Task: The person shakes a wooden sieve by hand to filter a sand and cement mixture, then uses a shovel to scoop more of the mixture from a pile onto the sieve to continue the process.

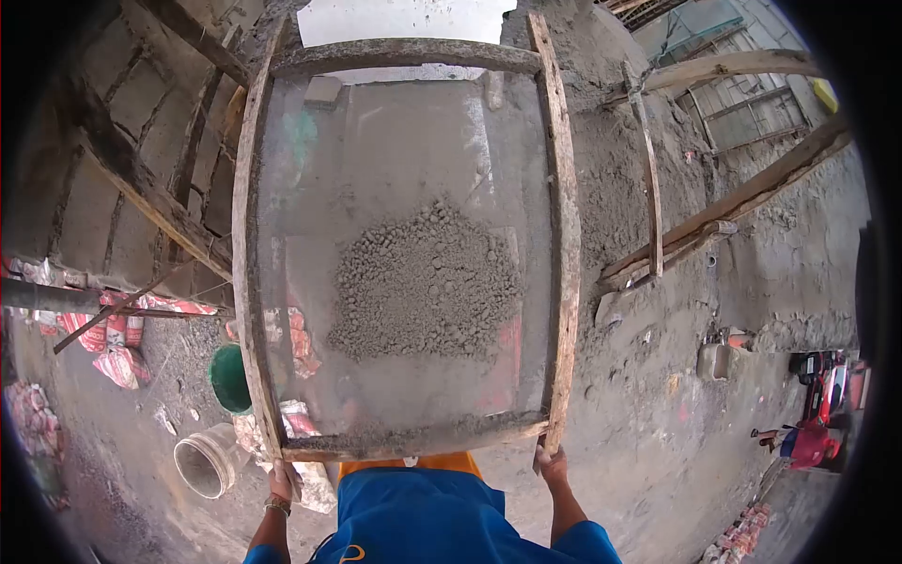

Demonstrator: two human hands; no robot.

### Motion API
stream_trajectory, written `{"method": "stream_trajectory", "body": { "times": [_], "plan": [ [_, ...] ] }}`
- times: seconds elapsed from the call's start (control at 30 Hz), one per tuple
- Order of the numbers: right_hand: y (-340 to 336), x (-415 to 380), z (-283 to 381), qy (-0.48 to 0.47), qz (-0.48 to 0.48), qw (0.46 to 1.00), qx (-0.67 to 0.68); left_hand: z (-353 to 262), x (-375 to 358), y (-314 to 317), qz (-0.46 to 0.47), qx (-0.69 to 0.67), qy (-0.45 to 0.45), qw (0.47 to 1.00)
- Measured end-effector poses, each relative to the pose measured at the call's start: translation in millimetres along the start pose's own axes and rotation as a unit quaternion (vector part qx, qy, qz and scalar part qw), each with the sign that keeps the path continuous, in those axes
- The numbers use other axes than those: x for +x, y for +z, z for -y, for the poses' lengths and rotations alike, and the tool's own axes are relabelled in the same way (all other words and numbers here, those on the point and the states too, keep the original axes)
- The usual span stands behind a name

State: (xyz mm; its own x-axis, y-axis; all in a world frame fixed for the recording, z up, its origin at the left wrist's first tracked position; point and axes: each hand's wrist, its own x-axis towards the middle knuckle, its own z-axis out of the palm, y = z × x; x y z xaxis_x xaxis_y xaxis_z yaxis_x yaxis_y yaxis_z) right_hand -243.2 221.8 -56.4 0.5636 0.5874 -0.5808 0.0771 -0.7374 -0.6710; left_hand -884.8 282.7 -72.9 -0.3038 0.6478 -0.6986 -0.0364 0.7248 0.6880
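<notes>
A large wooden-framed sieve [562, 235] stretches out in front of me, its mesh see-through in places. Grey, lumpy sand [427, 282] lies heaped on the middle of the mesh. My left hand [281, 481] is closed around the sieve's near left handle end, and a bracelet shows at that wrist. At the near right corner, my right hand [552, 463] grips the other handle end, fingers wrapped around the wood. Parts of the fingers on both hands are hidden by the handles. Several pale shapes show blurred through the mesh.
Left of the sieve stand a green bucket [226, 378] and a white bucket [209, 462], near printed sacks [120, 362]. Wooden beams [150, 188] rise at left, with more timber [733, 202] at right. A person [810, 446] and a red vehicle [831, 390] are far right.
</notes>
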Motion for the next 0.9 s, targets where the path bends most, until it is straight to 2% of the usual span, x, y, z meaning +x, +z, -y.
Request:
{"method": "stream_trajectory", "body": {
  "times": [0.03, 0.07, 0.1, 0.13, 0.17, 0.2, 0.23, 0.27, 0.3, 0.33, 0.37, 0.43, 0.47, 0.5, 0.53, 0.6, 0.63, 0.67, 0.7, 0.73, 0.77, 0.83, 0.87, 0.9],
  "plan": [
    [6, 46, -15, -0.061, -0.037, 0.988, -0.137, -37, 22, 20, 0.003, 0.004, -0.012, 1.000],
    [16, 70, 32, -0.033, -0.062, 0.984, -0.164, -29, 86, 15, 0.010, 0.006, -0.019, 1.000],
    [21, 86, 87, -0.059, -0.076, 0.982, -0.163, -114, 75, 52, 0.017, 0.014, -0.062, 0.998],
    [19, 114, 127, -0.065, -0.073, 0.977, -0.190, -170, 84, 72, 0.015, 0.042, -0.065, 0.997],
    [12, 107, 200, -0.071, -0.086, 0.963, -0.244, -180, 144, 69, -0.041, 0.125, 0.026, 0.991],
    [1, 113, 248, -0.071, -0.107, 0.945, -0.302, -237, 136, 85, -0.003, 0.080, 0.050, 0.996],
    [-13, 105, 303, -0.116, -0.113, 0.938, -0.306, -308, 99, 101, 0.030, 0.105, 0.026, 0.994],
    [-27, 94, 348, -0.149, -0.139, 0.941, -0.269, -348, 97, 107, -0.007, 0.088, 0.093, 0.992],
    [-42, 78, 394, -0.142, -0.120, 0.946, -0.267, -395, 68, 107, 0.040, 0.108, 0.075, 0.990],
    [-53, 64, 425, -0.135, -0.098, 0.949, -0.268, -426, 38, 103, 0.084, 0.126, 0.055, 0.987],
    [-55, 51, 433, -0.142, -0.098, 0.948, -0.269, -429, 29, 96, 0.082, 0.120, 0.057, 0.988],
    [-55, 22, 420, -0.137, -0.129, 0.935, -0.299, -422, 21, 82, 0.093, 0.105, 0.064, 0.988],
    [-51, 32, 378, -0.149, -0.089, 0.949, -0.261, -398, 21, 74, 0.078, 0.102, 0.030, 0.991],
    [-40, 39, 320, -0.138, -0.128, 0.946, -0.264, -356, 24, 64, 0.063, 0.096, -0.002, 0.993],
    [-25, 22, 282, -0.107, -0.125, 0.950, -0.265, -301, 35, 55, 0.049, 0.087, 0.028, 0.995],
    [0, 44, 138, -0.091, -0.089, 0.982, -0.139, -193, 46, 40, 0.029, 0.061, 0.014, 0.998],
    [4, 28, 106, -0.088, -0.072, 0.985, -0.128, -127, 59, 16, 0.061, 0.029, -0.026, 0.997],
    [2, -2, 108, -0.058, -0.030, 0.993, -0.097, -88, 42, 11, 0.050, -0.006, -0.033, 0.998],
    [-2, -6, 69, -0.052, -0.010, 0.997, -0.062, -58, 21, 3, 0.023, 0.036, -0.017, 0.999],
    [-11, -9, 25, -0.042, 0.009, 0.999, -0.030, -27, 3, -6, 0.028, 0.021, -0.011, 0.999],
    [-18, -18, 1, -0.031, 0.011, 0.999, -0.037, -4, -22, -13, 0.033, 0.017, 0.005, 0.999],
    [-22, -29, -18, 0.060, 0.064, 0.995, 0.037, 6, -36, -10, 0.041, 0.016, 0.018, 0.999],
    [-17, -23, -19, 0.064, 0.063, 0.995, 0.036, 7, -36, -6, 0.037, 0.015, 0.036, 0.999],
    [-8, -12, -13, 0.025, 0.033, 0.999, 0.033, 10, -40, -7, 0.031, 0.013, 0.054, 0.998]
  ]
}}
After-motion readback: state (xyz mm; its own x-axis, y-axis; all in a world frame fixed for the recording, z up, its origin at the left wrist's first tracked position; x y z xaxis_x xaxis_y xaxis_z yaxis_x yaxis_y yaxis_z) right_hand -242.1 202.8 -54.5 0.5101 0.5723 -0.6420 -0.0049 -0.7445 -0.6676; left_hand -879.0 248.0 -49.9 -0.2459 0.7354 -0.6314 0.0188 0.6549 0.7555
